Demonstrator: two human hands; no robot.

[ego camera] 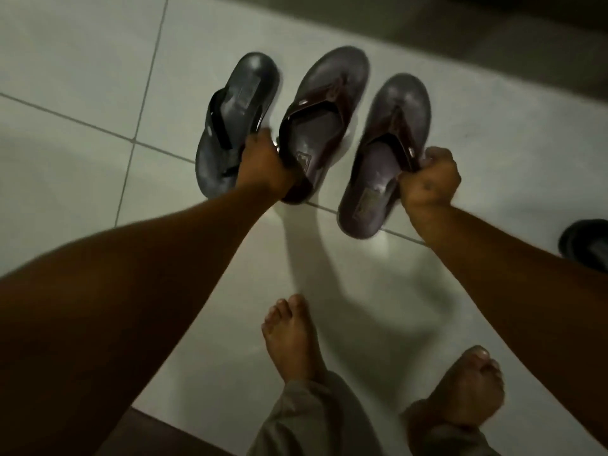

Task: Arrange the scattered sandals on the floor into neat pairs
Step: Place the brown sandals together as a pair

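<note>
My left hand (263, 164) grips two sandals by their straps: a grey-black sandal (230, 103) on the left and a dark brown flip-flop (325, 103) beside it. A matching brown flip-flop (385, 153) hangs from my right hand (429, 177), which is closed on its strap. All three sandals point toes away from me, held above the white tiled floor (82, 60). They cast shadows on the tiles below.
Another dark sandal (587, 243) lies partly in view at the right edge. My bare feet (292, 337) (467, 386) stand on the tiles below the hands. A dark strip runs along the top right, and a dark step edge shows at the bottom left.
</note>
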